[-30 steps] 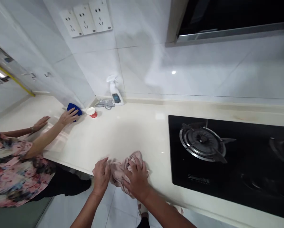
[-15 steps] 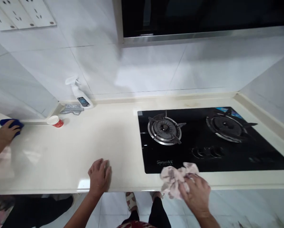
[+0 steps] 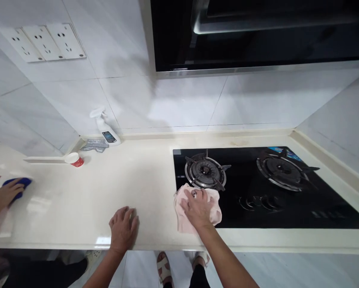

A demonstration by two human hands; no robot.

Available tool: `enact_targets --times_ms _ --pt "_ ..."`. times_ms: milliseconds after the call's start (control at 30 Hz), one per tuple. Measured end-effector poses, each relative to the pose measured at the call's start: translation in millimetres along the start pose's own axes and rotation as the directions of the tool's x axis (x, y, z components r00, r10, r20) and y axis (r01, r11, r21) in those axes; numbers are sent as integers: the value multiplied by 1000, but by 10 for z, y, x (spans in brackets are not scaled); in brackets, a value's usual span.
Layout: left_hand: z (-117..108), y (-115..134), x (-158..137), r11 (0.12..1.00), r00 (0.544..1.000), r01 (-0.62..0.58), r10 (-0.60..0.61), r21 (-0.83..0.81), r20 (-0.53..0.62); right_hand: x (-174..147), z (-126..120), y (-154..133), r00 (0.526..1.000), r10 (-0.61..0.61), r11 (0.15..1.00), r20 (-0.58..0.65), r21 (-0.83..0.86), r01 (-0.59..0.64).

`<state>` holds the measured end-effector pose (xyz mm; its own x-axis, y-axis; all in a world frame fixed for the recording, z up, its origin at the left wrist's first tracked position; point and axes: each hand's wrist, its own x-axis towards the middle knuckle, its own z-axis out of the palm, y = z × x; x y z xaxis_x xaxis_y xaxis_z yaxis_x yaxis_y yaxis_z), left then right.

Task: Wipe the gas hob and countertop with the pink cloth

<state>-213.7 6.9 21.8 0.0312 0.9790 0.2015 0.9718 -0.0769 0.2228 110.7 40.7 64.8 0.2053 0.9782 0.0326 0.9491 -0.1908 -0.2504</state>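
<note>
My right hand [image 3: 199,208] presses a pale pink cloth [image 3: 183,218] down at the front left corner of the black glass gas stove [image 3: 227,214]. Its fingers are bent over the cloth, which lies spread partly on the glass and partly on the cream countertop [image 3: 149,172]. The left burner [image 3: 206,171] is just beyond the cloth. To the left of the stove, my left hand [image 3: 123,228] rests on the countertop near the front edge. Its fingers are slightly curled and apart, and it holds nothing.
A white spray bottle [image 3: 107,130] leans against the back wall beside a crumpled grey cloth [image 3: 95,145]. A red and white paper cup [image 3: 75,159] stands tilted nearby. At far left another person's hand [image 3: 7,196] is on a dark blue cloth [image 3: 25,182]. A range hood [image 3: 245,68] overhangs the stove.
My right hand has moved left with the pink cloth, from the stove's front edge to its front left corner. The cloth, bunched before, is now spread flatter. My left hand stays on the countertop.
</note>
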Motion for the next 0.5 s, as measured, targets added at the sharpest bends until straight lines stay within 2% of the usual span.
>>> enact_targets --times_ms 100,233,333,500 --pt "-12 1 -1 1000 1000 3 -3 15 0 -111 70 -191 993 -82 995 87 -45 86" --pt "-28 7 -8 1000 1000 1 -1 20 1 -574 159 -85 971 -239 971 30 8 239" --pt "-39 6 -4 1000 1000 2 -2 19 8 -971 205 198 962 -271 960 -34 71 272" --pt "-60 23 35 1000 999 18 -19 19 30 -1480 187 979 991 -129 991 -32 24 130"
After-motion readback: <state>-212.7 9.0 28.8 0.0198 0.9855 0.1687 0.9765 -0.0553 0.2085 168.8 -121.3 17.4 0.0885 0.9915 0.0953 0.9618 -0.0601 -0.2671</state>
